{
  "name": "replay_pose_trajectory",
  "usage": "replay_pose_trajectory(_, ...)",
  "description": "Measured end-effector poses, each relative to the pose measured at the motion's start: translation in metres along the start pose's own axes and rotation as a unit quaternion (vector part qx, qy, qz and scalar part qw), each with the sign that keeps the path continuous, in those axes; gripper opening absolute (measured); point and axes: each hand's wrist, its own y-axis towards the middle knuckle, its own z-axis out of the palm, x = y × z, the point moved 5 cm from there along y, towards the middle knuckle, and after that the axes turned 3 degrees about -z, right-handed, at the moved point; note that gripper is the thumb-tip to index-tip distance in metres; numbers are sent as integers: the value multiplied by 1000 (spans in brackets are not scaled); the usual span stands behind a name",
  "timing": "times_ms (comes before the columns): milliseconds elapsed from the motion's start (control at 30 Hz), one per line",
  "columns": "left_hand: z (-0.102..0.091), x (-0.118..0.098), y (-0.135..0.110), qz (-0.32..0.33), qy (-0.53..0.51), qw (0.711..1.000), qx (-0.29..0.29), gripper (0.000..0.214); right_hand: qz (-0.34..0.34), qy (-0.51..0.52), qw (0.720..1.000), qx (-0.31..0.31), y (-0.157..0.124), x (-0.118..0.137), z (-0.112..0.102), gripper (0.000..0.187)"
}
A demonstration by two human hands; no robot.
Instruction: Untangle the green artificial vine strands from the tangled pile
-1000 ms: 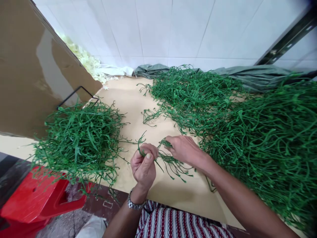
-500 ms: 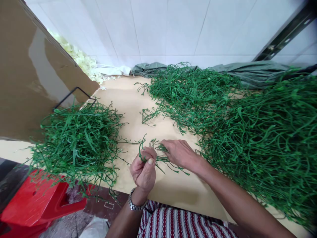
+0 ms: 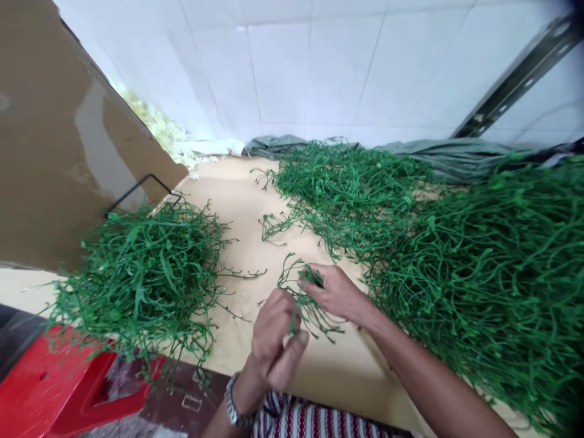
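My right hand (image 3: 332,293) is closed around a small bunch of thin green stems (image 3: 322,320) with curled, bud-like tips, which stick out on both sides of the fingers. Close beside it, a little nearer to me, is my left hand (image 3: 276,340), slightly blurred, with a watch on its wrist. A bit of green stem (image 3: 294,319) shows between its thumb and curled fingers. To the left lies a loose heap of similar stems (image 3: 146,280), some hanging over the table's front edge. A larger heap (image 3: 493,274) spreads to the right of my right forearm.
Another heap of stems (image 3: 347,188) lies at the back of the pale table (image 3: 223,182), against a bunched green cloth (image 3: 456,159). A cardboard box (image 3: 41,152) stands at the left, with a black wire handle (image 3: 146,178) beside it. Below is a red stool (image 3: 50,389).
My left hand has turned and moved slightly right and nearer to me. The right hand, still holding its bunch, has hardly moved. The view has tilted up slightly.
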Motion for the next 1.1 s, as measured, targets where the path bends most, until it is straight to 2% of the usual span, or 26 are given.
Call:
replay_pose_trajectory(67,8,-12,0,64,95,991,70,11,-3,131,990,-49,-1,0,-9,18)
replay_pose_trajectory(133,20,-17,-2,91,180,970,134,9,1,243,967,-78,-3,1,-15,21)
replay_pose_trajectory(200,31,-17,-4,84,244,949,182,6,9,338,938,-79,-6,1,-16,23)
replay_pose_trajectory(267,37,-15,-5,65,278,936,204,10,9,409,910,-69,-9,1,-15,25)
replay_pose_trajectory(367,39,-15,-6,59,268,941,198,18,-1,477,875,-80,-13,0,-16,24)
replay_pose_trajectory(467,41,-13,-6,68,254,948,182,14,-2,515,852,-95,-15,-3,-19,23)
replay_pose_trajectory(633,52,-10,-4,93,249,949,169,48,-10,548,833,-80,-17,-4,-19,18)
replay_pose_trajectory(700,48,-15,-4,110,223,958,141,43,-15,559,826,-78,-18,-4,-20,17)
replay_pose_trajectory(800,32,-22,-10,130,186,971,71,33,-15,574,816,-67,-18,-6,-19,17)
replay_pose_trajectory(900,11,-14,-18,75,122,989,-26,29,1,595,801,-68,-17,-10,-17,19)
replay_pose_trajectory(1000,-9,11,-20,-64,92,982,-151,20,13,611,790,-56,-18,-14,-15,22)
replay_pose_trajectory(1033,-12,21,-19,-120,101,974,-161,19,17,615,787,-48,-18,-15,-14,23)
replay_pose_trajectory(1100,-12,38,-11,-206,119,963,-125,22,22,621,782,-34,-19,-17,-11,24)
